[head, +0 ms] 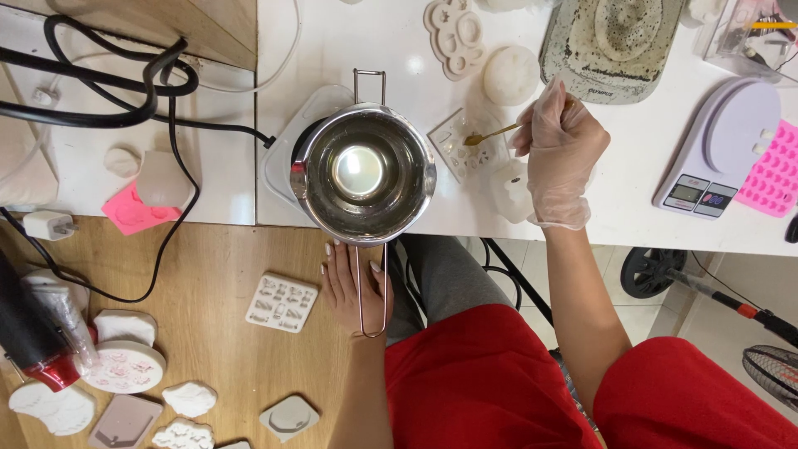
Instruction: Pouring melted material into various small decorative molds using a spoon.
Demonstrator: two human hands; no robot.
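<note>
- left hand (356, 287) lies flat on the wooden table (216, 333), bare, fingers loosely spread, with the long wire handle (371, 291) of the pot running over it; whether it grips the wire i cannot tell.
- steel pot (363, 173) sits on a small hot plate (287, 154) at the white counter's edge, pale liquid inside; it looks stiff, smooth and likely hot, so the wire handle seems the safe place to take hold.
- small clear mould (465, 150) lies just right of the pot, light and bendy by the look of it.
- right hand (559, 154), gloved, is closed narrowly on a thin gold spoon (490, 135), its tip over the mould.
</note>
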